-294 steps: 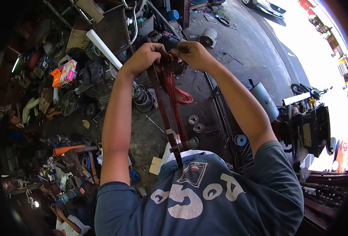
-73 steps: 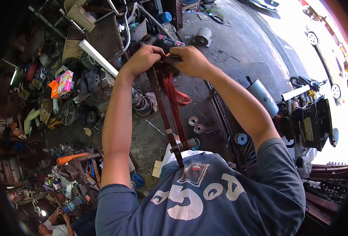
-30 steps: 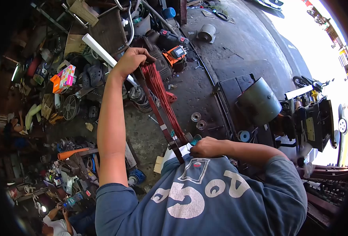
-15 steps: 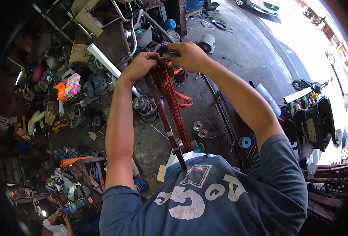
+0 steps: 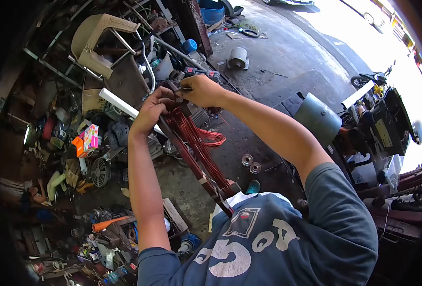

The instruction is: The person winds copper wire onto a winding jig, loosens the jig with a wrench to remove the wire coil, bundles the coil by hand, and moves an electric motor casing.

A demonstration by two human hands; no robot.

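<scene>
A long bundle of reddish copper wire (image 5: 192,138) is stretched along a dark red bar frame (image 5: 187,159), whose near end reaches my shirt. A loose loop of the wire (image 5: 213,138) hangs out to the right. My left hand (image 5: 153,109) is at the far end of the bundle, its fingers bent round the top of the wire and frame. Close beside it, my right hand (image 5: 199,90) is closed in a pinch at the same end. Whatever lies between those fingertips is too small to make out.
Two metal rings (image 5: 251,163) lie on the floor right of the frame. A white tube (image 5: 118,102), a beige chair (image 5: 96,43) and a fan (image 5: 101,171) crowd the left. A grey cylinder (image 5: 318,118) and a motorcycle (image 5: 373,76) stand right.
My view has shifted, so the hands and frame's far end appear lower and further left. My right hand has closed in nearer to my left hand at the wire's end.
</scene>
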